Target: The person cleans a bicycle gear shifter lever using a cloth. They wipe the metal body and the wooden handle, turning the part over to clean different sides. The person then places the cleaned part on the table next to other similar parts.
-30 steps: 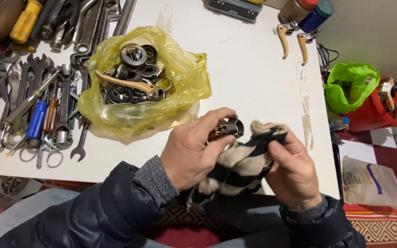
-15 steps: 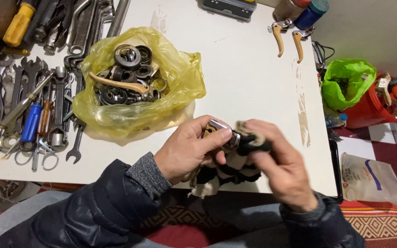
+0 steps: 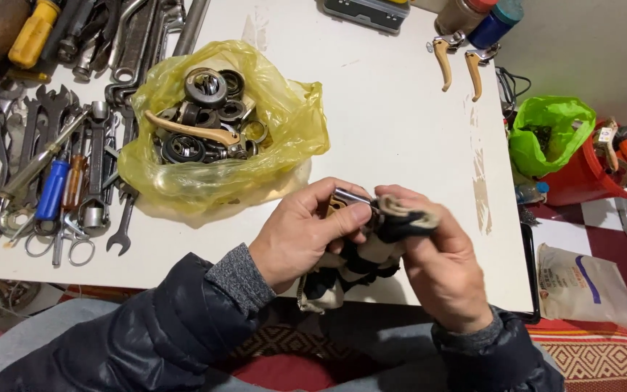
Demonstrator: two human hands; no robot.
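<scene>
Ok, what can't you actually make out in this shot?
Head view only:
- Metal part in the left hand: mostly hidden by fingers and the striped rag; its kind is unclear.
- Right hand: motion-blurred.
- Wrenches: cut off by the left edge.
- Green bag: contents too small.

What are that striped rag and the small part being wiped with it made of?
The striped rag looks like soft knitted fabric, cream with black bands, limp and folding. The small part in the left hand seems metal: shiny silvery highlights, some brassy tone. The right hand presses the rag against it.
</scene>
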